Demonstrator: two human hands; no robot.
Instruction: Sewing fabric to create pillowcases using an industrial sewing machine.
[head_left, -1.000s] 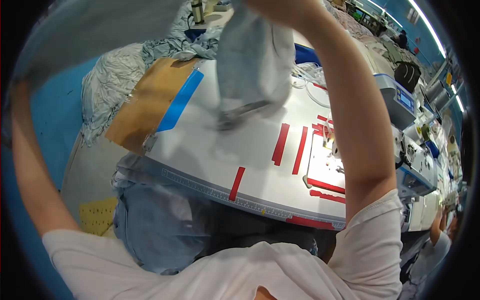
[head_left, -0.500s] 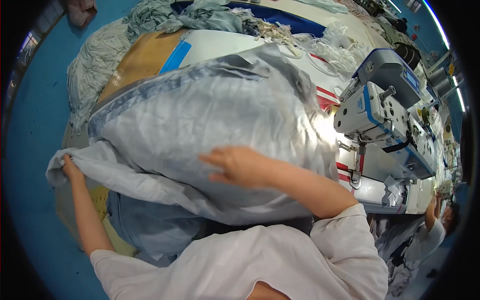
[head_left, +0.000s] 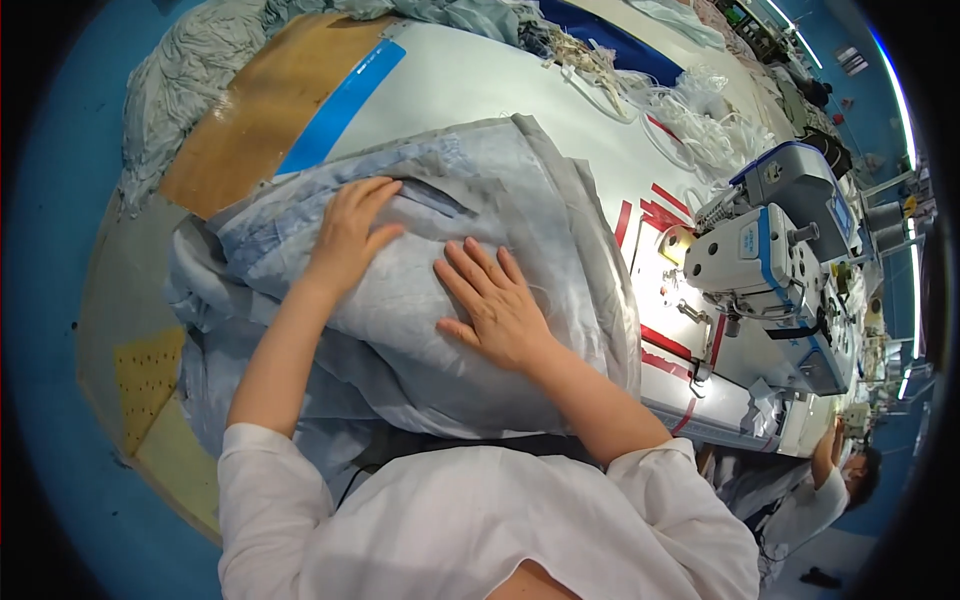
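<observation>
Head view: grey cloth [head_left: 400, 300] lies on white table [head_left: 470, 80], left of sewing machine [head_left: 745, 250]. Left hand [head_left: 350, 225] rests on it, thumb spread wide; right hand [head_left: 500, 315] lies palm-down, fingers apart. Dark slit [head_left: 440, 197] in cloth near left hand; inside unreadable.

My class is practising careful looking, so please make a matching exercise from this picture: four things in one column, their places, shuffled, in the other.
Things
1. Left hand
2. Right hand
3. Blue strip
4. Yellow sheet with holes

Places
A. Along an edge of the brown board
B. On the pale fabric, on the side nearer the sewing machine
C. At the lower left of the picture, beyond the fabric
D. On the fabric, its fingertips near the dark slit

Right pairs: 1-D, 2-B, 3-A, 4-C
</observation>
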